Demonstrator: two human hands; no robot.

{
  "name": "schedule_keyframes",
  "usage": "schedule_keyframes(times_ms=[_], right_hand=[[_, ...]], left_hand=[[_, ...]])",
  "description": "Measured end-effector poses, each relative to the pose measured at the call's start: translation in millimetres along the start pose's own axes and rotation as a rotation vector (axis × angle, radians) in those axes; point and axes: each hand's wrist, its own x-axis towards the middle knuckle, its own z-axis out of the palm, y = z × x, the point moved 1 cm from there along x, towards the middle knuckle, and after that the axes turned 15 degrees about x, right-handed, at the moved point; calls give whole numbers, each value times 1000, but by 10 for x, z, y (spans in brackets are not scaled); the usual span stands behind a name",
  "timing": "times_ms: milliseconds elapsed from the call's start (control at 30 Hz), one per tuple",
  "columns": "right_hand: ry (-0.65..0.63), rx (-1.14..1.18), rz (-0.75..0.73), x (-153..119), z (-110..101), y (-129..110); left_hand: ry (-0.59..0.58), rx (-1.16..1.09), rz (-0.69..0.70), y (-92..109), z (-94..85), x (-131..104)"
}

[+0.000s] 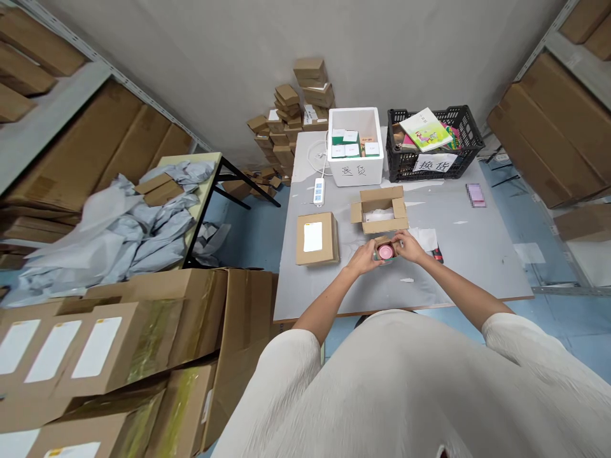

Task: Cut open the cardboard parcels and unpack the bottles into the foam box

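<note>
A small box (383,243) with its top flaps up sits between my hands near the table's front. Inside it shows a round pink-topped item (386,252). My left hand (365,257) is closed around the box's left side. At its right upper edge, my right hand (407,245) pinches a flap of the same box. Just beyond stands an open cardboard carton (380,212) with white wrapping inside. To the left rests a closed cardboard box (317,239) with a white label. A white paper (426,238) and a red-and-black object (438,254) lie right of my right hand.
A white foam bin (356,172) holding small boxes and a black crate (434,162) with booklets stand at the table's back. A power strip (319,191) lies at left. Cardboard boxes (157,331) are stacked left of the table (468,254). Purple cards (476,195) lie at right.
</note>
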Motion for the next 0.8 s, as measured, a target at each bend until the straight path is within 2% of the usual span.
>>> schedule_keyframes(times_ms=[100,200,300,533,800], right_hand=[[-31,-147,-17,-28,-42,-55],[-142,-197,-24,-50,-61,-160],[-201,-262,8,-52,-51,-306],[-323,-464,169,39,3,-603],[-331,-492,414,179,27,-682]], left_hand=[[58,-46,-53,-18,81,-54],[112,-44,-24,-19,140,-72],[116,-41,3,-14,164,-73],[52,-119,-77,33,151,-58],[42,-160,-81,191,125,30]])
